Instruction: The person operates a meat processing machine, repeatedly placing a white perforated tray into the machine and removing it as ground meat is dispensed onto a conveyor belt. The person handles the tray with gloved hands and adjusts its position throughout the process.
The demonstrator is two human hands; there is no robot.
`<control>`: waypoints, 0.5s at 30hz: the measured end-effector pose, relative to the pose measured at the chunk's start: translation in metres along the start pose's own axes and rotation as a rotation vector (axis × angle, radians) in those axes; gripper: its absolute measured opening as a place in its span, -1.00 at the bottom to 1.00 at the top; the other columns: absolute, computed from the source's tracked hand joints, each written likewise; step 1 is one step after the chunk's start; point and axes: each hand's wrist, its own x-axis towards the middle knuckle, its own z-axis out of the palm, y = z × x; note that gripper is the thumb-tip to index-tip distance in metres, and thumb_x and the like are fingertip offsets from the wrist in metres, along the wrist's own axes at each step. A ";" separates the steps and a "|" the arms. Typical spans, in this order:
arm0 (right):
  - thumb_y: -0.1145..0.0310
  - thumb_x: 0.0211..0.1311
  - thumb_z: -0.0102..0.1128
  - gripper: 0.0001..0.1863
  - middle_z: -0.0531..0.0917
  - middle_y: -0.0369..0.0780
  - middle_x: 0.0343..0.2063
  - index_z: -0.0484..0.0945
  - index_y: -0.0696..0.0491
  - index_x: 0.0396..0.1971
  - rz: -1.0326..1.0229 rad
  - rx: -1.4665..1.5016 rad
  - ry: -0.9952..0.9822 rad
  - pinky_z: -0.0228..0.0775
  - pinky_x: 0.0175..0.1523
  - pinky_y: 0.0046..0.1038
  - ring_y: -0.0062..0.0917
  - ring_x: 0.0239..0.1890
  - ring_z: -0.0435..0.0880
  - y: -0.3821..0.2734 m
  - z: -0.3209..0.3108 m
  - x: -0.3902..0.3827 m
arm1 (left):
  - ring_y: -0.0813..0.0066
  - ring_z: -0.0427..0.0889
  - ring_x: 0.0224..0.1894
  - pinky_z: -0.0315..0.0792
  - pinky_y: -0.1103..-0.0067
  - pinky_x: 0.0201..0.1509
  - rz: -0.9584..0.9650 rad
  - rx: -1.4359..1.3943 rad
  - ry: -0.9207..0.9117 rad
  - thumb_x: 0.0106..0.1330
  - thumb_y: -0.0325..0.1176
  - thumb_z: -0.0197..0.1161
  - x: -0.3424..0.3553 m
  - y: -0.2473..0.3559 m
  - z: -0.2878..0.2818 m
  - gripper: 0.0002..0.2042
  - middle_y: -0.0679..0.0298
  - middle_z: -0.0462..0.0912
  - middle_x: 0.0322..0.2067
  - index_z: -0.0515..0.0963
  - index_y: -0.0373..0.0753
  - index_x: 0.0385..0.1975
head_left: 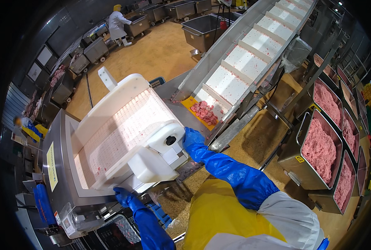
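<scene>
Two blue-gloved hands rest on a machine with a short white conveyor belt between white plastic side guards. My right hand is closed on the outer end of the near white guard, beside a round black knob. My left hand has its fingers curled at the machine's lower near edge, by the steel housing. Between my hands juts a white plastic block. Small pink meat bits dot the belt. Meat pieces lie at the foot of a cleated incline conveyor.
Steel tubs of ground meat stand on the right. Empty-looking steel carts line the back. A person in white handles a cart far left; another person is at the left edge. Dark crates sit below left.
</scene>
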 end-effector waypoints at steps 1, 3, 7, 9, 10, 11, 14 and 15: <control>0.39 0.15 0.10 -0.69 0.68 -0.09 -0.29 0.57 0.03 -0.07 -0.001 -0.001 0.007 0.52 -0.12 -0.09 -0.13 -0.21 0.68 -0.002 -0.001 -0.001 | -0.21 0.66 -0.09 0.50 0.04 0.01 -0.001 0.001 0.003 0.41 0.27 -0.26 0.002 -0.002 0.001 -0.27 -0.13 0.70 -0.19 0.71 -0.27 -0.17; 0.39 0.16 0.10 -0.68 0.68 -0.09 -0.29 0.57 0.03 -0.06 0.004 -0.004 0.002 0.52 -0.12 -0.09 -0.13 -0.21 0.68 -0.003 -0.002 0.000 | -0.21 0.66 -0.10 0.50 0.04 0.00 -0.002 -0.002 0.008 0.41 0.27 -0.25 0.001 -0.002 0.001 -0.28 -0.13 0.70 -0.19 0.71 -0.27 -0.17; 0.39 0.17 0.09 -0.68 0.68 -0.10 -0.30 0.57 0.03 -0.06 0.014 -0.014 -0.003 0.52 -0.12 -0.09 -0.14 -0.22 0.68 0.000 -0.001 0.000 | -0.21 0.66 -0.11 0.51 0.04 -0.01 0.009 -0.014 0.010 0.41 0.27 -0.24 -0.004 0.002 0.000 -0.28 -0.13 0.70 -0.20 0.71 -0.27 -0.18; 0.38 0.17 0.09 -0.68 0.68 -0.10 -0.30 0.57 0.04 -0.06 0.002 -0.003 0.018 0.52 -0.13 -0.09 -0.13 -0.22 0.68 0.001 0.001 0.000 | -0.21 0.66 -0.11 0.51 0.04 -0.01 0.018 -0.019 0.016 0.41 0.26 -0.24 -0.002 0.001 0.001 -0.28 -0.13 0.71 -0.20 0.71 -0.27 -0.17; 0.38 0.17 0.09 -0.69 0.68 -0.10 -0.30 0.57 0.04 -0.07 -0.005 0.004 0.028 0.52 -0.13 -0.09 -0.13 -0.23 0.68 0.002 0.002 0.000 | -0.21 0.66 -0.11 0.51 0.04 0.00 0.022 -0.023 0.023 0.41 0.26 -0.24 0.000 -0.001 0.002 -0.28 -0.13 0.71 -0.20 0.71 -0.27 -0.17; 0.38 0.17 0.09 -0.69 0.68 -0.10 -0.30 0.58 0.04 -0.07 0.000 -0.001 0.018 0.52 -0.13 -0.09 -0.13 -0.23 0.68 0.002 0.003 0.000 | -0.21 0.66 -0.11 0.50 0.04 0.00 0.027 -0.027 0.029 0.41 0.26 -0.24 0.001 -0.002 0.004 -0.28 -0.13 0.71 -0.20 0.71 -0.28 -0.17; 0.39 0.17 0.09 -0.69 0.68 -0.09 -0.30 0.58 0.04 -0.07 0.005 -0.005 -0.003 0.52 -0.14 -0.09 -0.13 -0.23 0.68 -0.002 0.003 -0.001 | -0.21 0.66 -0.10 0.50 0.05 0.00 0.014 -0.023 0.029 0.41 0.26 -0.24 0.009 -0.008 0.006 -0.28 -0.13 0.70 -0.20 0.71 -0.30 -0.17; 0.39 0.16 0.09 -0.69 0.68 -0.09 -0.30 0.58 0.04 -0.07 0.003 -0.005 0.000 0.52 -0.14 -0.09 -0.13 -0.23 0.68 -0.001 0.003 0.000 | -0.21 0.66 -0.10 0.50 0.05 0.01 0.013 -0.028 0.028 0.41 0.26 -0.24 0.006 -0.005 0.006 -0.28 -0.14 0.70 -0.20 0.71 -0.30 -0.17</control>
